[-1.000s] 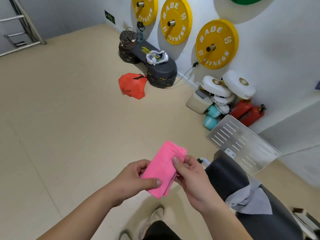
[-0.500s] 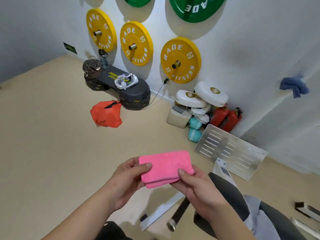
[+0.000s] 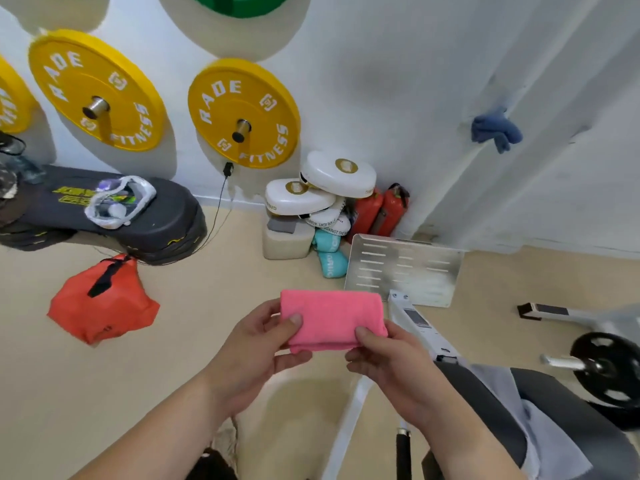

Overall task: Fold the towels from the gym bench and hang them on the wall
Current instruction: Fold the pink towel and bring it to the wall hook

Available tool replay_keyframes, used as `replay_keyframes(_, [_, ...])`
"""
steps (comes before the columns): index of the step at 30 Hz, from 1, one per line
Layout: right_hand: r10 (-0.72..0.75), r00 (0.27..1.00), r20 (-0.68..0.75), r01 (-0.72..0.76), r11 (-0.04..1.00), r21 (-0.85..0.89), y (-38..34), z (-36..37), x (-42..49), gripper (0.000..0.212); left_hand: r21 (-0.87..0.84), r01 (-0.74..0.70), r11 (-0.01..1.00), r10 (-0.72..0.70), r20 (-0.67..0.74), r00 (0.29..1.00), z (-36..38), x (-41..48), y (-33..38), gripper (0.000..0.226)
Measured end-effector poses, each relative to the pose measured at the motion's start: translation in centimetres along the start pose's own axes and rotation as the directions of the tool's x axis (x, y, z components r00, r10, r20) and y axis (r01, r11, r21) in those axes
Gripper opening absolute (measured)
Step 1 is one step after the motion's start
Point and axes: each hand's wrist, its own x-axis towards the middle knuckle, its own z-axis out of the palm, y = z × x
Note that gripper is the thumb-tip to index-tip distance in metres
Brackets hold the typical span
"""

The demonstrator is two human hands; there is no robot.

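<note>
A pink towel (image 3: 330,318), folded into a small flat rectangle, is held level in front of me. My left hand (image 3: 258,351) pinches its left end with the thumb on top. Its right end is pinched by my right hand (image 3: 391,362). A blue towel (image 3: 495,129) hangs on the white wall at the upper right. At the lower right a light grey towel (image 3: 540,427) lies draped over the dark padded gym bench (image 3: 485,403).
Yellow weight plates (image 3: 242,112) hang on the wall. Below them sit white pads (image 3: 322,188), red extinguishers (image 3: 381,209), a slotted metal plate (image 3: 401,268), an orange bag (image 3: 100,303) and a black stepper (image 3: 110,216). A barbell plate (image 3: 604,365) lies at the right.
The pink towel has turned from an upright slant to a level rectangle held at both ends. My view has swung right, bringing the blue towel on the wall into sight.
</note>
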Motion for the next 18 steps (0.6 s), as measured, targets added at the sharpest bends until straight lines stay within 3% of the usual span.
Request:
replay_keyframes(7, [-0.038,0.999,-0.023,0.042,0.982,0.185,-6.4,3.9,3.7,0.048,0.225,-0.058,0.973,0.02,0.165,0.986,-0.4,7.8,10.5,0.031])
replay_keyframes(10, [-0.068,0.991,-0.115,0.089,0.979,0.185,-9.1,2.8,5.0,0.042,0.286,-0.077,0.955,0.012,0.222,0.975,2.4,11.3,12.8,0.03])
replay_keyframes(18, [-0.185,0.924,-0.334,0.147,0.98,-0.136,-17.8,-6.1,8.4,0.029,0.442,-0.094,0.892,-0.068,0.337,0.939,15.0,21.7,16.3,0.026])
